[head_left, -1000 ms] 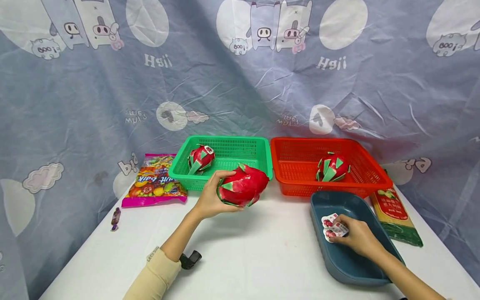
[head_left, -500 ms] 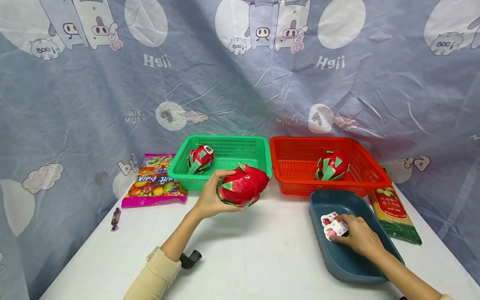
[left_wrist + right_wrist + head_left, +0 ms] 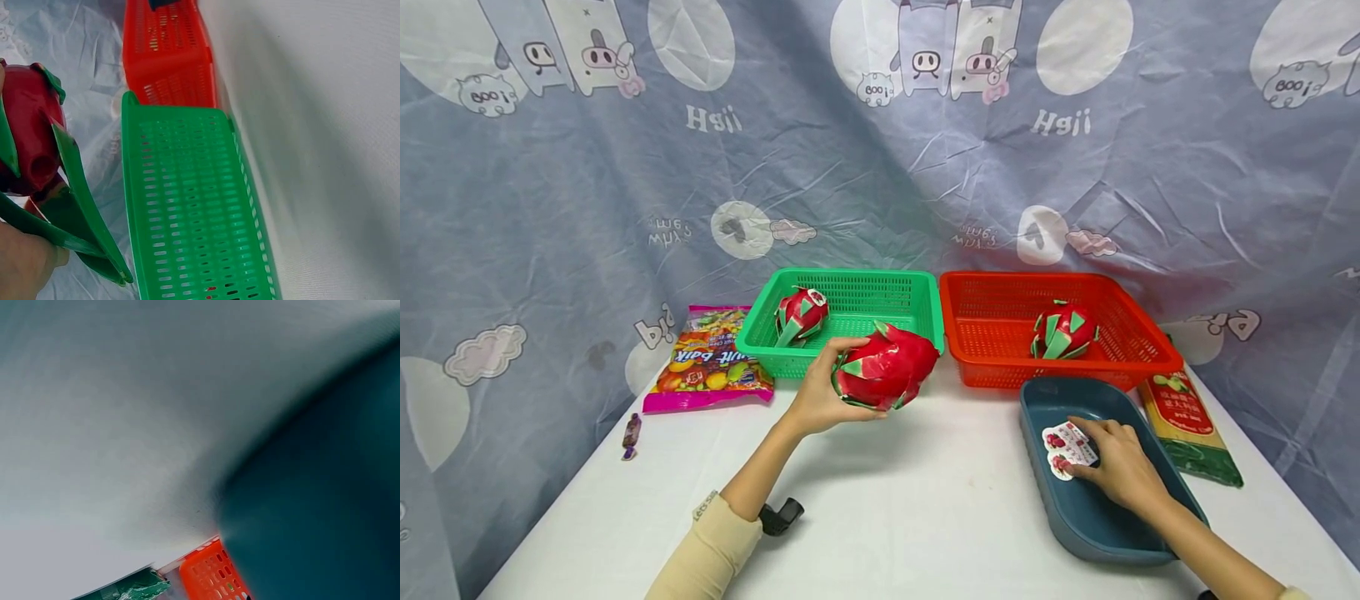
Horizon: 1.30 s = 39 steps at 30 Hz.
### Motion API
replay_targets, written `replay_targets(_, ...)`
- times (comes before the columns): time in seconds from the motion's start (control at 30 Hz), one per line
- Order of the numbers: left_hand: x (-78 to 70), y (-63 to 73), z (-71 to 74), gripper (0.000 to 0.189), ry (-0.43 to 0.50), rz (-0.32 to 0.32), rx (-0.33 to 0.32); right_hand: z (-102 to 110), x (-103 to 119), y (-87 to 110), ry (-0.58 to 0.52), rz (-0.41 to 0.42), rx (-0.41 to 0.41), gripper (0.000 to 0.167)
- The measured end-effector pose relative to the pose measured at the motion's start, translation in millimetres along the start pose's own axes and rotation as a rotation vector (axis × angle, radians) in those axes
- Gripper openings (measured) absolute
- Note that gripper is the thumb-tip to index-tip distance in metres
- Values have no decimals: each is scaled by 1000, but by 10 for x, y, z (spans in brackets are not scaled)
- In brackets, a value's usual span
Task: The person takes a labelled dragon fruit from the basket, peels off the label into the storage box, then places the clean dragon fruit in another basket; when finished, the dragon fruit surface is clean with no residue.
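Note:
My left hand (image 3: 826, 393) grips a red dragon fruit (image 3: 891, 367) with green leaf tips, held above the table in front of the green basket. In the left wrist view the dragon fruit (image 3: 34, 125) is at the left edge, with part of the left hand (image 3: 25, 265) below it. My right hand (image 3: 1116, 462) is inside the blue-grey tub (image 3: 1112, 533), its thumb and fingers holding small white stickers (image 3: 1066, 450) printed with dragon fruit pictures. The right wrist view shows the tub (image 3: 325, 506) but not the hand.
Behind are a green basket (image 3: 880, 292) with a labelled dragon fruit (image 3: 802, 314) and a red basket (image 3: 992, 292) with another dragon fruit (image 3: 1063, 329). A candy bag (image 3: 711, 367) and wrapped candy (image 3: 632, 436) lie left. A red-and-green packet (image 3: 1187, 425) lies right of the tub.
The right hand's fingers have spread and shifted slightly upward over the stickers, which have turned and now lie flatter. The left hand and its dragon fruit have hardly moved.

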<state>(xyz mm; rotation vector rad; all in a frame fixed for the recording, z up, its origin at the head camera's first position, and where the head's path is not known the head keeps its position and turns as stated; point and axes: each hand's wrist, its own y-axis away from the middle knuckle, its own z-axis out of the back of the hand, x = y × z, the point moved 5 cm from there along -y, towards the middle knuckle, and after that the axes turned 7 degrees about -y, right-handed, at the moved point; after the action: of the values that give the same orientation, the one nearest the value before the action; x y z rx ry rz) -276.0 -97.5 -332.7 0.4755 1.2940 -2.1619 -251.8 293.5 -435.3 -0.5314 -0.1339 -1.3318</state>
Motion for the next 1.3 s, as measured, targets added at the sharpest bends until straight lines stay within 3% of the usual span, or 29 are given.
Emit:
replay_targets(0.17, 5, -5, 6, 86, 9, 8, 1, 8, -2, -30, -54, -1, -14, 62)
replay_targets(0.37, -7, -8, 9, 86, 12, 11, 6, -13, 17, -40, -137, 35, 0, 63)
replay_targets(0.53, -13, -12, 12, 86, 18, 15, 7, -19, 12, -40, -169, 25, 44, 63)
replay_targets(0.9, -9, -23, 11, 87, 19, 22, 10, 66, -8, -34, -110, -53, 106, 72)
replay_targets(1.1, 17, 3, 6, 86, 45, 27, 10, 394, 110, -4, -100, -30, 131, 76)
replay_targets(1.3, 223, 14, -74, 90, 22, 42, 6, 1109, 49, -264, -64, 30, -96, 70)
